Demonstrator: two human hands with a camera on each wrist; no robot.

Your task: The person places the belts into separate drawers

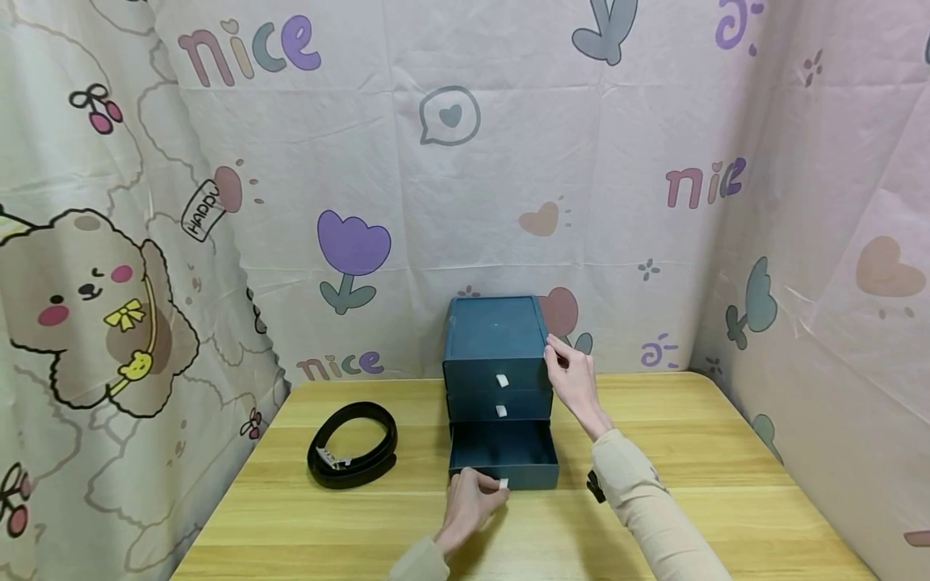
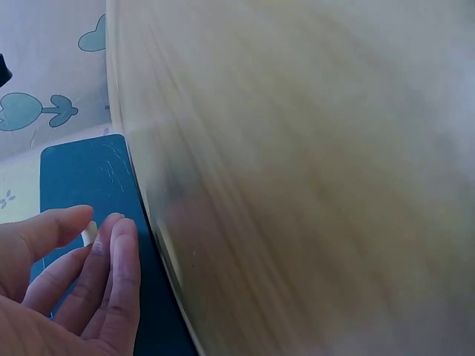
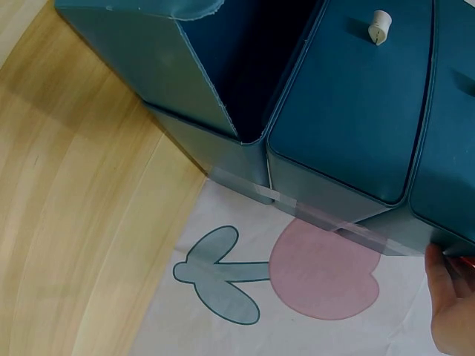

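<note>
A dark teal cabinet of three small drawers stands on the table, with its bottom drawer pulled out and the two above it closed. My left hand is at the front of the bottom drawer, thumb and fingertips pinching its small white pull tab. The inside of that drawer shows only bare teal walls and floor in the head view. Against the upper right side of the cabinet rests my right hand, its fingers touching the side near the top edge.
A coiled black belt with a silver buckle lies on the wooden table left of the cabinet. A small black object shows beside the right sleeve. Printed cloth hangs behind and along both sides.
</note>
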